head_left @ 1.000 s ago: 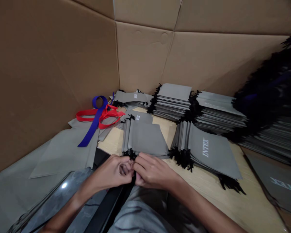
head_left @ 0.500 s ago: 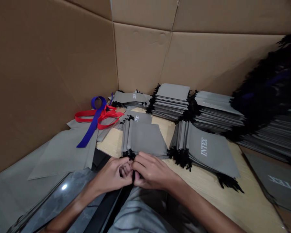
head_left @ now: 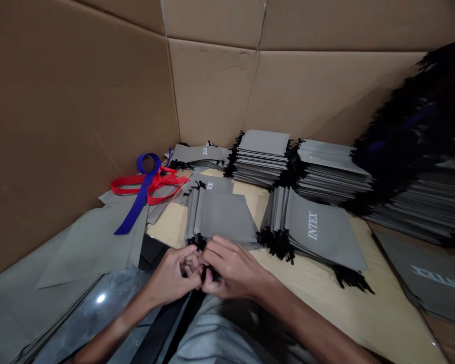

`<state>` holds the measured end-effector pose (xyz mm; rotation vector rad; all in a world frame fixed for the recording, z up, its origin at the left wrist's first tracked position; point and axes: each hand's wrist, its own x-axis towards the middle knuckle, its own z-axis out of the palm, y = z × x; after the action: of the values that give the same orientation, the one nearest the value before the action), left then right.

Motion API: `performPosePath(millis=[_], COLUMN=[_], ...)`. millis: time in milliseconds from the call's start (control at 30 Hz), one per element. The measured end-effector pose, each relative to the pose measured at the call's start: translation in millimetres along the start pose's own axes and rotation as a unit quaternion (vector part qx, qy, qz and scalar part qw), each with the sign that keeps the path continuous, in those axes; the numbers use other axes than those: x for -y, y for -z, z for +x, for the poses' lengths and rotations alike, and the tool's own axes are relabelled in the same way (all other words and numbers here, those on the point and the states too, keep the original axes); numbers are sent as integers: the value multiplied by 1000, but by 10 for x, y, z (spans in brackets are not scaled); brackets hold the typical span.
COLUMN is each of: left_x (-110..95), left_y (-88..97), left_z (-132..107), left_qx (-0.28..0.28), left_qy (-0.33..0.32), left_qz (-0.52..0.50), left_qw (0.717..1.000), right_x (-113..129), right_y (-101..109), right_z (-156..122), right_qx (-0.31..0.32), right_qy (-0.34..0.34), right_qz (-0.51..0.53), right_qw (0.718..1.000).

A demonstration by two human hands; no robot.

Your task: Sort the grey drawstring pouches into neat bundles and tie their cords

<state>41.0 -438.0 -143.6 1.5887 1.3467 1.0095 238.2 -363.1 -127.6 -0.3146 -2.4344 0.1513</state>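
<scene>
My left hand (head_left: 176, 273) and my right hand (head_left: 231, 268) meet at the near edge of the table, fingertips pressed together. Between them shows a bit of black cord (head_left: 205, 274); both hands pinch it, though the fingers hide most of it. Just beyond lies a stack of grey fabric pouches (head_left: 227, 217) with tufts of black cord at its left corners. To the right, another fanned stack of grey pouches (head_left: 326, 235) bears white INTEX lettering, with black cord ends at its corners.
Taller pouch stacks (head_left: 263, 156) line the back against a cardboard wall (head_left: 212, 86). Red ribbon (head_left: 129, 186) and blue ribbon (head_left: 134, 210) lie at left over flat grey pieces (head_left: 87, 247). A big heap of black cords (head_left: 413, 121) rises at right.
The view has shifted slightly, so the stacks appear a little further left. Both hands stay together on the black cord, with the fingers moved slightly and more black showing under the right hand.
</scene>
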Motion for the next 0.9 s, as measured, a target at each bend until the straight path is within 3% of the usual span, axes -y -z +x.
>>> performPosePath(millis=[167, 400, 667, 900], left_x=[-56, -100, -48, 101], left_y=[-59, -196, -274, -326], left_z=[2, -31, -41, -63], left_qx=[-59, -168, -205, -261], left_qy=[1, -9, 6, 65], left_qz=[-54, -79, -189, -280], left_qw=[997, 983, 960, 922], right_x=[50, 130, 261, 359], right_y=[-11, -99, -199, -317], right_z=[39, 46, 87, 106], right_qx=[-75, -127, -178, -204], right_qy=[-11, -77, -142, -186], right_qz=[9, 49, 62, 59], right_qw=[997, 988, 972, 959])
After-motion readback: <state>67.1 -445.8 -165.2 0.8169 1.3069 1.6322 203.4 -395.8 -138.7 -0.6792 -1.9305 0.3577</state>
